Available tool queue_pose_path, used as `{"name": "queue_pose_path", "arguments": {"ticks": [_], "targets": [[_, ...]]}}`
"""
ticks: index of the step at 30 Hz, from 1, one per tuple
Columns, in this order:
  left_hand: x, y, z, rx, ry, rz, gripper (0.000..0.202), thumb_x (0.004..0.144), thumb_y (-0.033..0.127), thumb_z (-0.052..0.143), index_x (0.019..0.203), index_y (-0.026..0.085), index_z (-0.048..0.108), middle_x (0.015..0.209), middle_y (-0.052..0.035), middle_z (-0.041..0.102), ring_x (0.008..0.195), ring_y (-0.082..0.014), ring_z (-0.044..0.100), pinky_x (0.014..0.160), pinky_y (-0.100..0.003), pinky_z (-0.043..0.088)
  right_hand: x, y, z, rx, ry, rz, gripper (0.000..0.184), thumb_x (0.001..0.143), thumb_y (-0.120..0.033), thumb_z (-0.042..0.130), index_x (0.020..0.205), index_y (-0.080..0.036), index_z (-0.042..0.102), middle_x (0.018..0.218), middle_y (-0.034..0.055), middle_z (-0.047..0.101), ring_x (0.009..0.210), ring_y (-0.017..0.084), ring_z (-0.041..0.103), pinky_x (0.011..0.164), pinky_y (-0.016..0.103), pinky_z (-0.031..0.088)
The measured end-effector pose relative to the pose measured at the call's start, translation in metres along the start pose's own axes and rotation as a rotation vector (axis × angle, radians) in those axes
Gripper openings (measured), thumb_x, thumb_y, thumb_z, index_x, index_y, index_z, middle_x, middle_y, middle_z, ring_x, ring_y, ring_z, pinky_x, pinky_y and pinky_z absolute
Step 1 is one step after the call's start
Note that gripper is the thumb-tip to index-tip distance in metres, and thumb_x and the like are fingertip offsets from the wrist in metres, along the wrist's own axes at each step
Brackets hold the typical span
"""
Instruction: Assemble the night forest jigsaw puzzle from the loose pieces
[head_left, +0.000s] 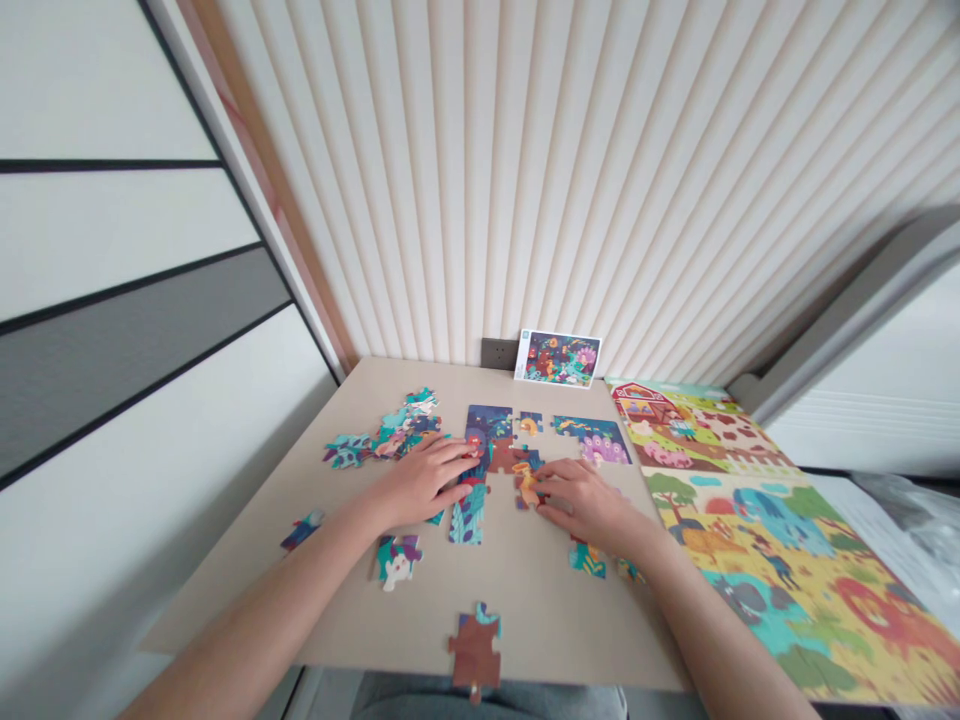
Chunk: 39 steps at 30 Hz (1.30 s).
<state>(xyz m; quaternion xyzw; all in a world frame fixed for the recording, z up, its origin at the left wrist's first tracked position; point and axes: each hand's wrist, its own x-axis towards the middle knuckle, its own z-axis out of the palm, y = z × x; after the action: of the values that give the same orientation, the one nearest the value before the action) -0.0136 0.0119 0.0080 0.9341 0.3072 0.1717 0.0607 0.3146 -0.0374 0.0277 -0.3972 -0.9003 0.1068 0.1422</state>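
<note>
A partly joined jigsaw (491,430) in blue and purple lies mid-table on a beige board (375,620). My left hand (424,480) rests flat on its left part, fingers stretched and together. My right hand (581,500) presses its fingertips on an orange and blue piece (527,487) beside the joined part. A separate joined strip (594,438) lies just behind my right hand. Loose pieces (394,432) are heaped to the left.
Single pieces lie near: a white and teal piece (397,560), a brown piece (476,650) at the front edge, a small piece (302,530) at left. A picture card (559,358) leans on the slatted wall. Finished farm puzzles (750,510) fill the right side.
</note>
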Motion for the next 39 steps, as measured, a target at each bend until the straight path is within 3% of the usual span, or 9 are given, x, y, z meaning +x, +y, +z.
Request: {"name": "queue_pose_path", "arguments": {"ticks": [9, 14, 17, 23, 29, 32, 39], "targets": [[-0.002, -0.001, 0.002, 0.024, 0.002, 0.002, 0.04, 0.103, 0.039, 0.054, 0.14, 0.028, 0.061, 0.145, -0.0086, 0.06, 0.135, -0.0273, 0.054, 0.12, -0.051, 0.036, 0.004, -0.017, -0.011, -0.092, -0.021, 0.005, 0.019, 0.102, -0.032, 0.059, 0.114, -0.024, 0.072, 0.115, 0.009, 0.07, 0.113, 0.025, 0.063, 0.1, 0.041, 0.045], [-0.002, 0.0, 0.003, 0.033, -0.004, 0.0, 0.04, 0.103, 0.037, 0.054, 0.141, 0.027, 0.061, 0.147, -0.0084, 0.059, 0.136, -0.027, 0.053, 0.122, -0.052, 0.034, 0.006, -0.017, -0.003, -0.102, 0.007, -0.025, 0.027, 0.103, -0.036, 0.059, 0.126, -0.023, 0.067, 0.127, 0.0109, 0.068, 0.119, 0.026, 0.061, 0.104, 0.042, 0.043], [-0.002, 0.0, 0.003, 0.021, 0.018, 0.0, 0.04, 0.101, 0.036, 0.057, 0.14, 0.028, 0.062, 0.146, -0.0078, 0.06, 0.135, -0.0274, 0.055, 0.121, -0.052, 0.035, 0.008, -0.018, 0.003, -0.136, 0.019, -0.013, 0.025, 0.104, -0.035, 0.057, 0.123, -0.023, 0.068, 0.122, 0.0105, 0.07, 0.116, 0.024, 0.063, 0.106, 0.043, 0.042], [-0.001, 0.001, 0.002, 0.026, 0.008, -0.003, 0.038, 0.102, 0.037, 0.055, 0.139, 0.027, 0.063, 0.145, -0.0083, 0.06, 0.134, -0.0271, 0.055, 0.12, -0.051, 0.036, 0.01, -0.027, 0.006, -0.241, 0.062, 0.001, 0.023, 0.103, -0.031, 0.058, 0.122, -0.024, 0.068, 0.116, 0.0094, 0.073, 0.124, 0.026, 0.061, 0.122, 0.054, 0.025], [-0.001, -0.001, 0.003, 0.019, 0.017, -0.005, 0.039, 0.101, 0.037, 0.057, 0.139, 0.029, 0.063, 0.144, -0.0079, 0.061, 0.134, -0.0275, 0.055, 0.119, -0.05, 0.038, 0.008, -0.026, 0.005, -0.292, 0.067, 0.002, 0.025, 0.102, -0.032, 0.06, 0.125, -0.023, 0.069, 0.117, 0.01, 0.073, 0.113, 0.025, 0.066, 0.114, 0.05, 0.037], [-0.001, -0.001, 0.003, 0.012, 0.008, -0.001, 0.04, 0.101, 0.036, 0.057, 0.139, 0.028, 0.062, 0.144, -0.008, 0.061, 0.133, -0.0274, 0.055, 0.12, -0.051, 0.036, 0.007, -0.023, 0.005, -0.276, 0.076, -0.019, 0.021, 0.104, -0.029, 0.057, 0.12, -0.024, 0.07, 0.116, 0.008, 0.075, 0.11, 0.023, 0.068, 0.114, 0.049, 0.037], [-0.002, 0.0, 0.002, 0.011, -0.013, -0.011, 0.04, 0.102, 0.037, 0.055, 0.14, 0.027, 0.061, 0.146, -0.0084, 0.059, 0.135, -0.0268, 0.055, 0.123, -0.05, 0.032, 0.007, -0.014, 0.007, -0.231, 0.052, -0.08, 0.025, 0.107, -0.032, 0.052, 0.126, -0.027, 0.068, 0.126, 0.0047, 0.075, 0.127, 0.021, 0.063, 0.12, 0.048, 0.035]]}}
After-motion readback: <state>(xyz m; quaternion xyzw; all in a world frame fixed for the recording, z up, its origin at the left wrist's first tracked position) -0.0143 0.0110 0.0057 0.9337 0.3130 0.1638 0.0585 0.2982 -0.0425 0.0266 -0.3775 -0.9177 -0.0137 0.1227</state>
